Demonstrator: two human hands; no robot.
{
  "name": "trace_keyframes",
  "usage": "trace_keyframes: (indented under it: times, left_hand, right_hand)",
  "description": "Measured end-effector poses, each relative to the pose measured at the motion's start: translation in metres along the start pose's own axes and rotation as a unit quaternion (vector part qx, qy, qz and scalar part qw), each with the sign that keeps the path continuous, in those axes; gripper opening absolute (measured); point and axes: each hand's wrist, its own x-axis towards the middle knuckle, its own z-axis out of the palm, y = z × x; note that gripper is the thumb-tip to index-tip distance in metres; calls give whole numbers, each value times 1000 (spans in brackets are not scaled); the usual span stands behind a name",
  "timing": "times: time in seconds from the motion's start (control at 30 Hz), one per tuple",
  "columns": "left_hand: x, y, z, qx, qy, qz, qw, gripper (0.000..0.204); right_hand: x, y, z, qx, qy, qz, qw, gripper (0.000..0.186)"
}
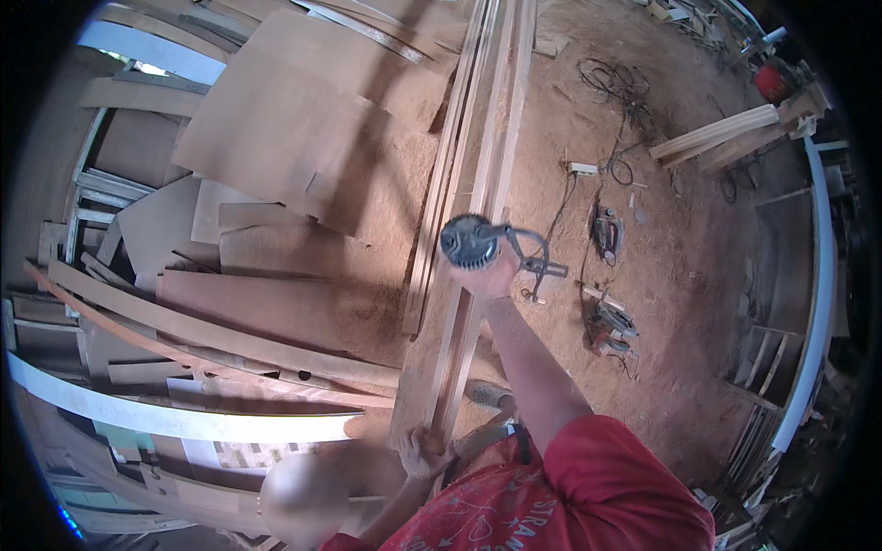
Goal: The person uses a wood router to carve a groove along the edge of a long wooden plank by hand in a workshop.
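Note:
My right hand [494, 278] is closed around a black handheld router [467, 242] with a round, ribbed top. A cable and a flat bar stick out to its right. The router is over a long wooden plank [455, 340] that runs away from me, its long edge showing in the light. Close to my body, my left hand [424, 454] lies on the near part of the plank, fingers spread over the wood. The router's underside is hidden, so I cannot tell whether it touches the plank.
Long timber strips [441, 202] lie along the plank's left side. Wide brown sheets [285, 110] and curved boards [230, 335] cover the left. On the dusty floor at right are two power tools [606, 234], a power strip [582, 169], coiled cables [614, 83] and stacked timber [717, 133].

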Motion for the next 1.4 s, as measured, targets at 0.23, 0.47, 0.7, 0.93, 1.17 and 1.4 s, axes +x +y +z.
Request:
trace_keyframes:
  times: [0.23,0.47,0.7,0.93,1.17,1.4]
  left_hand:
    - [-9,-7,0,9,-16,-35,999,81]
    - [-3,-2,-2,33,-35,-32,998,86]
    - [-7,1,6,16,-14,-60,998,79]
    - [6,5,0,90,-15,33,995,81]
    - [7,1,-2,76,-13,21,997,80]
    - [-2,-6,0,40,-15,-3,999,76]
  right_hand:
    - [88,0,13,-53,22,9,998,63]
    - [150,2,10,-13,-4,56,998,71]
    - [227,20,26,-6,-27,105,994,75]
    - [310,23,34,-31,35,59,997,76]
    - [347,49,42,-58,30,70,995,78]
    - [265,30,35,-16,21,44,999,77]
